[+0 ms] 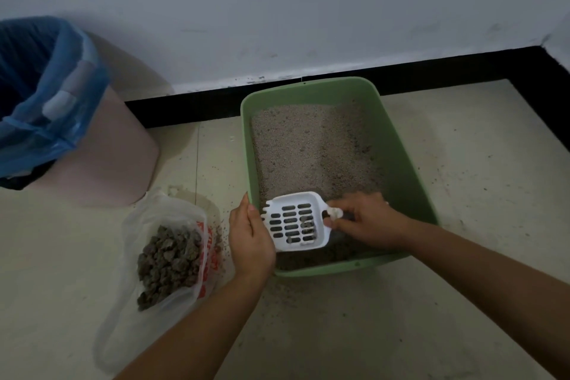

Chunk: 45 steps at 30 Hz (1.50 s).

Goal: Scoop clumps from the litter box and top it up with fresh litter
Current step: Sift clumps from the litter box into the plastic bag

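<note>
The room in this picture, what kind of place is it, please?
Probably a corner of a home, indoors, used as a cat's toilet spot. A green litter box sits on a tiled floor against a white wall, with a pink waste bin lined with a blue bag beside it.

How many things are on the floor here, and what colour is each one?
Green: 1, the litter box
White: 1, the scoop
Pink: 1, the bin, lined with a blue bag
Clear: 1, the plastic bag of clumps
Total: 4
</note>
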Motion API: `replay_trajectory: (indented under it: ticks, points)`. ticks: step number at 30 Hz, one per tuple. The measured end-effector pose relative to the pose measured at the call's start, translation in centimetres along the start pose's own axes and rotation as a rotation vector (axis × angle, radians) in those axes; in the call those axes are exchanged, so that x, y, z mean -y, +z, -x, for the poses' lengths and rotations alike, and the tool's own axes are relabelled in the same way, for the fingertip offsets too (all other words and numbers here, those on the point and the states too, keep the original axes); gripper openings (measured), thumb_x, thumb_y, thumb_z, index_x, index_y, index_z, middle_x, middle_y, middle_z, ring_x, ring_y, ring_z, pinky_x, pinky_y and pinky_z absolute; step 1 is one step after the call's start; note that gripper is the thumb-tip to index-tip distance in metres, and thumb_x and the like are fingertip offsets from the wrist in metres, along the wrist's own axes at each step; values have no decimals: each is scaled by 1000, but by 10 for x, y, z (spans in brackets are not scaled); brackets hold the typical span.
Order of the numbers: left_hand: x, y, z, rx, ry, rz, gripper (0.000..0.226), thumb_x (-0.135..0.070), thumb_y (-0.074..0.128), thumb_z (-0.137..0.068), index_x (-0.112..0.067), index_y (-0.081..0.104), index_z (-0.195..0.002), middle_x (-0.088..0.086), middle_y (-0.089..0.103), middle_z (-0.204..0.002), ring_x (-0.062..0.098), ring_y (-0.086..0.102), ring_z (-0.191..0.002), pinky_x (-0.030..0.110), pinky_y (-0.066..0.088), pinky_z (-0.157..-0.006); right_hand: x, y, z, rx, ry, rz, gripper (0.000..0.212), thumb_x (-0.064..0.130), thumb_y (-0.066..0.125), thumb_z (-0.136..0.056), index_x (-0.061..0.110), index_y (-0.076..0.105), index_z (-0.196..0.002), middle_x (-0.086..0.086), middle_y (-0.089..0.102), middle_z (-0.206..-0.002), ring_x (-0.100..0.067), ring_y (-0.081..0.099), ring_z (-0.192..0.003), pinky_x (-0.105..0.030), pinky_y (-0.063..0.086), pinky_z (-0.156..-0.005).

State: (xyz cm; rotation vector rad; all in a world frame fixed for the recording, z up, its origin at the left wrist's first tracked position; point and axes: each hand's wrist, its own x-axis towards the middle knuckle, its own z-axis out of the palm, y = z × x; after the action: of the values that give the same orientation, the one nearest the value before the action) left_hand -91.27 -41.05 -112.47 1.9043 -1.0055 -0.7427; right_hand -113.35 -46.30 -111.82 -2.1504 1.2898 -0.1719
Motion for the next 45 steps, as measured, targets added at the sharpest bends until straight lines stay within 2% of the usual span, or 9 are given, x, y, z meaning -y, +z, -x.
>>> replay_trajectory:
  ticks: [12,19,25,28,32,35,40,42,45]
  points:
    - [0,0,0,15,3,-17,43,-23,32,-106,-10,43,-145,5,50,-135,4,40,-113,18,29,-94,3,-9,3,11,22,5,62,71,31,-86,25,71,-99,8,64,-81,-8,57,-78,-37,41,-84]
    - [0,-6,-3,88,13,-26,43,-25,31,-106,-10,44,-144,10,48,-140,22,44,-130,24,29,-106,6,-41,6,-198,269,-69,34,55,48,-96,41,66,-122,7,72,-100,-18,65,-95,-50,43,-101]
    - [6,-19,-16,218,50,-103,45,-31,29,-105,-12,51,-140,10,55,-136,26,49,-127,43,37,-110,20,-56,17,-180,319,58,33,52,47,-98,40,64,-124,11,61,-87,-15,58,-90,-42,42,-99]
    - [2,-38,-18,217,110,-124,45,-35,29,-105,-14,59,-131,6,64,-123,23,58,-113,44,46,-101,33,-53,16,-153,281,63,33,53,47,-98,40,65,-123,17,56,-78,-14,56,-86,-42,43,-98]
    - [6,-87,-34,-64,209,-248,39,-30,34,-104,-11,65,-119,10,69,-105,27,62,-97,38,50,-88,64,-44,-2,-131,218,78,33,54,44,-99,40,67,-117,14,59,-71,-13,57,-79,-39,41,-96]
    - [18,-135,-51,-225,306,-440,29,-20,42,-99,-9,64,-115,14,65,-106,32,57,-100,42,46,-84,101,-31,-23,-159,138,95,34,57,46,-97,36,70,-108,8,65,-76,-16,61,-75,-33,47,-79]
    - [56,-198,-61,-162,212,-781,58,-18,70,-78,-8,51,-132,18,53,-122,39,47,-111,50,40,-89,185,6,-52,-152,-87,155,36,45,49,-99,25,59,-128,-3,66,-106,-24,63,-92,-36,52,-77]
    - [68,-210,-60,-88,136,-718,57,-14,66,-82,-7,48,-135,16,58,-117,34,53,-104,44,43,-84,211,34,-55,-77,-200,398,47,23,46,-100,14,39,-146,-13,57,-123,-32,60,-103,-39,50,-80]
    - [72,-218,-61,-67,29,-527,46,-5,56,-88,-8,50,-133,7,64,-99,26,59,-89,32,43,-75,238,72,-49,171,-404,695,56,5,41,-99,-2,19,-150,-25,39,-143,-40,59,-104,-42,39,-64]
